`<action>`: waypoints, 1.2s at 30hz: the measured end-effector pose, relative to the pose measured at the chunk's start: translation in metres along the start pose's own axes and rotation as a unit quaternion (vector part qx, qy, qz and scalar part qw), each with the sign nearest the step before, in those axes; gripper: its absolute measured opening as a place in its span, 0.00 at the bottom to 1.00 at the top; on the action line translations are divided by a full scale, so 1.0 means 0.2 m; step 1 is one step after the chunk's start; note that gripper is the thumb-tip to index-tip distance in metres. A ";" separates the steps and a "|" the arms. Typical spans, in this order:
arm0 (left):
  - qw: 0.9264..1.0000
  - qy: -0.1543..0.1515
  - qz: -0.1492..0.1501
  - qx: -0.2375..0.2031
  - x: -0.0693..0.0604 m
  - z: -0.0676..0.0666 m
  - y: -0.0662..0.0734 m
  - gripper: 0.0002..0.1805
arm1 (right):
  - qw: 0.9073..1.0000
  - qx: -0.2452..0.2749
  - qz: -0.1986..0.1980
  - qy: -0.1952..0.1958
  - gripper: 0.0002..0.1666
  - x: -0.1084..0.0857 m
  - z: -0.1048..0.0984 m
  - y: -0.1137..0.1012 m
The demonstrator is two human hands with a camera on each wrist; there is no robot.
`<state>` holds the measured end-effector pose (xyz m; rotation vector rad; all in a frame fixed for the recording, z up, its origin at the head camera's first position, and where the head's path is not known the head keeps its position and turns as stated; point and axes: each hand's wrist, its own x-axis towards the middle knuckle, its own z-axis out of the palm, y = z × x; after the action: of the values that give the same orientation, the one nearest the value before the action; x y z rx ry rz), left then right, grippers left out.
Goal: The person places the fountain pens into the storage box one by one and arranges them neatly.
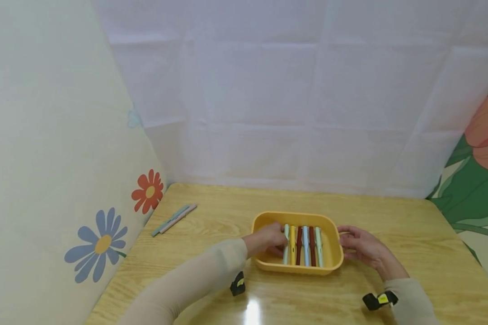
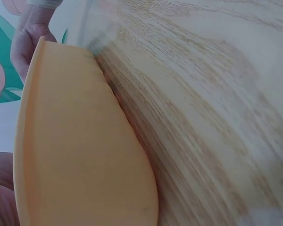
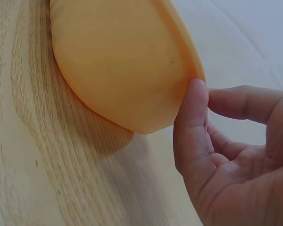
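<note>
A yellow plastic basket (image 1: 297,269) stands on the wooden table. Inside it several pens lie side by side, among them a yellow pen (image 1: 293,246), a light blue pen (image 1: 306,246) and a dark red pen (image 1: 312,247). Reaching over the basket's left wall, my left hand (image 1: 270,237) has curled fingers at the leftmost pale green pen (image 1: 286,257) and pinches it; the fingers cover part of it. At the opposite end my right hand (image 1: 363,247) holds the basket's rim between thumb and forefinger, plainest in the right wrist view, where the basket wall (image 3: 118,61) shows.
On the table's left side lie a green pen (image 1: 168,221) and a pink pen (image 1: 179,218), close together. A white cloth (image 1: 244,113) hangs behind the table's back edge. Flower-patterned cloth (image 1: 44,158) borders the left side.
</note>
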<state>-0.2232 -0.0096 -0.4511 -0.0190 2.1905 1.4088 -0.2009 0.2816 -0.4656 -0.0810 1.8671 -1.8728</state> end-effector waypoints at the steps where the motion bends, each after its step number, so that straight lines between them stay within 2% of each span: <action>1: 1.000 0.001 -0.001 0.002 0.00 0.00 0.00 0.13 | 1.000 -0.001 0.000 0.000 0.28 0.00 0.00 0.00; 5: 1.000 0.002 -0.004 0.000 -0.01 0.01 0.01 0.14 | 1.000 -0.001 -0.002 -0.001 0.28 0.00 0.00 0.00; 11: 1.000 0.016 -0.008 0.005 -0.02 0.02 0.01 0.21 | 1.000 -0.001 -0.003 -0.002 0.28 0.00 0.00 0.00; 17: 1.000 0.020 0.000 0.015 -0.03 0.01 0.01 0.26 | 1.000 -0.002 -0.005 -0.005 0.28 0.00 0.01 0.00; 26: 1.000 0.021 -0.005 0.008 -0.04 0.00 -0.01 0.33 | 1.000 0.008 -0.008 -0.008 0.23 0.00 -0.01 0.00; 28: 1.000 0.019 -0.005 0.014 -0.04 0.00 -0.01 0.32 | 1.000 0.008 -0.007 -0.006 0.22 0.00 0.00 0.00; 31: 1.000 0.017 -0.008 0.022 -0.04 -0.01 -0.01 0.24 | 1.000 0.006 -0.006 -0.005 0.24 0.00 0.00 0.00; 34: 1.000 0.016 -0.014 0.011 -0.04 -0.02 -0.01 0.12 | 1.000 0.005 -0.005 -0.007 0.24 0.00 0.00 0.00; 36: 1.000 0.013 -0.018 -0.010 -0.05 -0.04 0.00 0.08 | 1.000 0.007 -0.005 -0.009 0.24 0.00 0.00 0.00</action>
<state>-0.2182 -0.0188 -0.4451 -0.0841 2.1871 1.4181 -0.2015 0.2816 -0.4649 -0.1019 1.8445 -1.8846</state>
